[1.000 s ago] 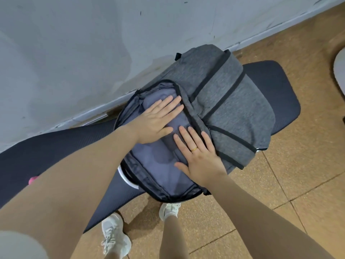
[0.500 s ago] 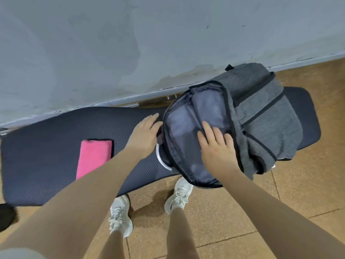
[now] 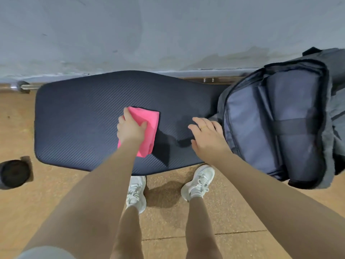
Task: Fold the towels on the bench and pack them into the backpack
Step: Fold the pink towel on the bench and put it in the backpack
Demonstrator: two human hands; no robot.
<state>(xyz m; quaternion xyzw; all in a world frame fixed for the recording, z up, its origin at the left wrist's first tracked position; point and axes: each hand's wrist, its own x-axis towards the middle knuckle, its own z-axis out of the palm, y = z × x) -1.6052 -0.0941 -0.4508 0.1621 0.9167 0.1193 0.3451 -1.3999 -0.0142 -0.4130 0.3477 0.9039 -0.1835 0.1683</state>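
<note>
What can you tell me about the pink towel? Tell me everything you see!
The pink towel is bright pink, soft-looking cloth, folded into a small, roughly rectangular bundle. It lies on the dark ribbed bench pad, near the middle. The left hand grips its left side, fingers curled over the far edge and thumb on top, covering part of it. The towel's right edge casts a shadow on the pad. It is still outside the open backpack, which sits to its right.

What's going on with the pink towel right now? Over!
Left hand grips folded pink towel on bench. Right hand open, empty. Backpack unzipped, path clear.
</note>
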